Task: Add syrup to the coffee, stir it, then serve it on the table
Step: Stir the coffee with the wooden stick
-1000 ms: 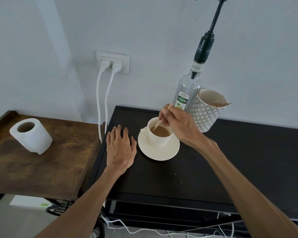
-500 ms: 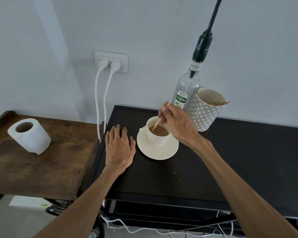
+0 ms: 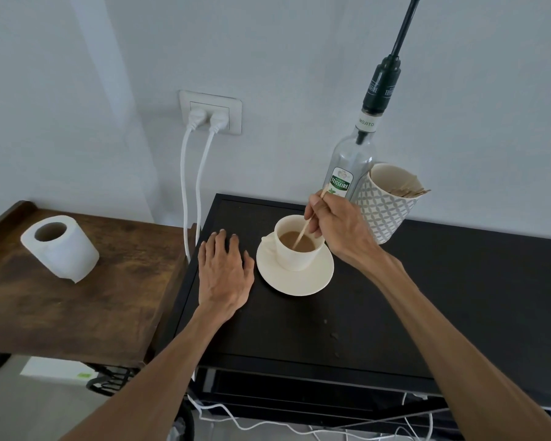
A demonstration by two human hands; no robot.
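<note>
A cream cup of milky coffee (image 3: 295,246) stands on a cream saucer (image 3: 295,278) on the black table (image 3: 395,313). My right hand (image 3: 341,227) pinches a thin wooden stir stick (image 3: 306,226) whose lower end dips into the coffee. My left hand (image 3: 225,272) lies flat on the black table just left of the saucer, fingers apart, holding nothing. Behind the cup a clear syrup bottle (image 3: 347,173) with a black pump top stands against the wall.
A patterned white cup (image 3: 388,208) holding more wooden sticks sits right of the bottle. A brown wooden side table (image 3: 77,297) on the left carries a toilet paper roll (image 3: 59,246). Two white cables (image 3: 191,192) hang from a wall socket (image 3: 210,111).
My right hand has shifted slightly right over the cup, and the stick has swung within the coffee. My left hand has stayed flat on the table.
</note>
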